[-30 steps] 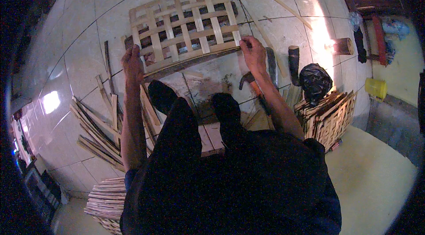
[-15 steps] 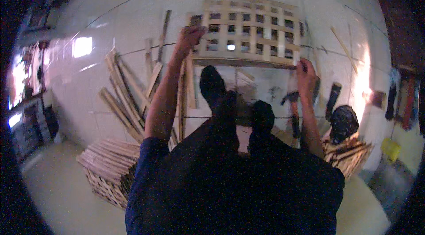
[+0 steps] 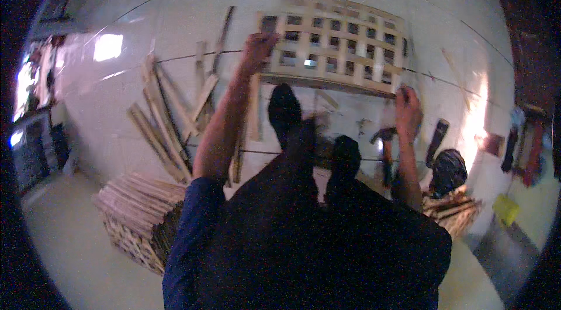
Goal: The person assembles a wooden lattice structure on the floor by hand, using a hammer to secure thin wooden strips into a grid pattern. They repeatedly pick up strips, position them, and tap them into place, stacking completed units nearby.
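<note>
A wooden lattice panel (image 3: 327,78) of crossed pale slats with square gaps stands out in front of me, beyond my feet, its far side slightly turned. My left hand (image 3: 260,53) is closed on its left edge, next to a slat end that sticks out. At the near right corner, my right hand (image 3: 409,112) has its fingers bent and pinched on the edge; the fingertips are blurred. Beneath my right wrist lies a hammer (image 3: 386,159), its head toward the panel and partly hidden by the forearm.
Loose wooden strips (image 3: 166,114) lie fanned out on the tiles at left. Near them sits a stack of lattice panels (image 3: 140,193). To the right, a black plastic bag (image 3: 449,172) rests by a pile of wood pieces (image 3: 456,210). A yellow object (image 3: 506,209) lies farther right.
The panel and both hands appear slightly farther right in view, along with a small shift of the whole view. Both hands keep their places on the panel.
</note>
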Available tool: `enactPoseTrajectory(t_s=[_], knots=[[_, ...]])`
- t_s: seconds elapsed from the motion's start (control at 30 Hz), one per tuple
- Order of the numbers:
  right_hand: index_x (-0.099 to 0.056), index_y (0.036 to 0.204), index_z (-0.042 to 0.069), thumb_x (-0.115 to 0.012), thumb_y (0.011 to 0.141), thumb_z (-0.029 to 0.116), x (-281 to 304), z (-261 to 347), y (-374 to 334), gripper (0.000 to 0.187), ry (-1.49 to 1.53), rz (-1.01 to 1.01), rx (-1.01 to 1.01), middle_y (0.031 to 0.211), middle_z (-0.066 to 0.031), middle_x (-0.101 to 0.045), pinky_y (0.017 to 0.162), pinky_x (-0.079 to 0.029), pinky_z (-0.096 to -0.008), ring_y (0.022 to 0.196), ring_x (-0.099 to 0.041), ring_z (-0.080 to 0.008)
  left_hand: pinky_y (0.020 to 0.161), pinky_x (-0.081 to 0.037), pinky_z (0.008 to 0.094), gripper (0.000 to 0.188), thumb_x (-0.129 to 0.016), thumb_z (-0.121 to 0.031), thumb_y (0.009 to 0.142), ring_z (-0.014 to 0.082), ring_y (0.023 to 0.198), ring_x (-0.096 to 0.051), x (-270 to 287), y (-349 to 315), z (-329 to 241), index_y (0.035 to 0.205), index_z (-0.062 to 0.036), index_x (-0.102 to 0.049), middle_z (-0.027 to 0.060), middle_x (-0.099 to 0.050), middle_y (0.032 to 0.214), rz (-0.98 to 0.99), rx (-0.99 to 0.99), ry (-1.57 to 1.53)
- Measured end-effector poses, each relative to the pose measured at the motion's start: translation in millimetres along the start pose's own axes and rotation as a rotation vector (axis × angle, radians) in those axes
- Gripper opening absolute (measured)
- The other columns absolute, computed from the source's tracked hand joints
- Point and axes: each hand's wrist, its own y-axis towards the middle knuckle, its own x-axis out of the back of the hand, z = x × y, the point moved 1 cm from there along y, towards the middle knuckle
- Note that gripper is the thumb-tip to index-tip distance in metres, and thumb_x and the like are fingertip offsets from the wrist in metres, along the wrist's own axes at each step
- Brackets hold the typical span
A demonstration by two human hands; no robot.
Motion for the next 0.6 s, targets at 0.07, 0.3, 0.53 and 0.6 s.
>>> enactPoseTrajectory(t_s=[0.07,0.3,0.53,0.6], knots=[[-0.063,0.115,0.01,-0.049,0.094,0.038,-3,-16,11,0.037,-0.019,-0.008,0.088,0.107,-0.0163,-0.066,0.081,-0.051,-0.0436,0.095,-0.064,-0.0375,0.051,-0.038,0.0297,0.024,-0.064,-0.025,0.09,0.0104,0.056,-0.041,5,8,23,0.084,-0.0014,-0.066,-0.0032,-0.049,0.063,-0.016,-0.383,0.189],[-0.064,0.106,0.006,-0.054,0.094,0.024,-5,-57,16,0.025,0.171,-0.146,0.117,0.092,-0.014,-0.068,0.074,-0.05,-0.034,0.083,-0.065,-0.0242,0.057,-0.039,0.0272,0.035,-0.062,-0.036,0.09,0.0085,0.062,-0.045,0,-12,-13,0.092,-0.0023,-0.068,-0.001,-0.055,0.069,0.006,0.127,-0.003],[-0.064,0.109,0.006,-0.063,0.088,0.024,-29,-58,10,0.028,0.344,-0.129,0.161,0.087,-0.012,-0.069,0.072,-0.051,-0.0317,0.077,-0.065,-0.0203,0.064,-0.049,0.0274,0.034,-0.066,-0.033,0.088,0.0114,0.069,-0.06,-2,-19,-66,0.103,-0.0022,-0.066,0.0051,-0.066,0.084,0.069,0.378,-0.075],[-0.064,0.109,0.006,-0.065,0.087,0.023,-29,-57,11,0.028,0.276,-0.155,0.206,0.085,-0.0114,-0.068,0.071,-0.051,-0.0317,0.076,-0.065,-0.0192,0.064,-0.049,0.0275,0.034,-0.066,-0.032,0.088,0.0119,0.069,-0.061,-2,-17,-66,0.105,-0.0019,-0.064,0.0054,-0.066,0.085,0.092,0.388,-0.11]])
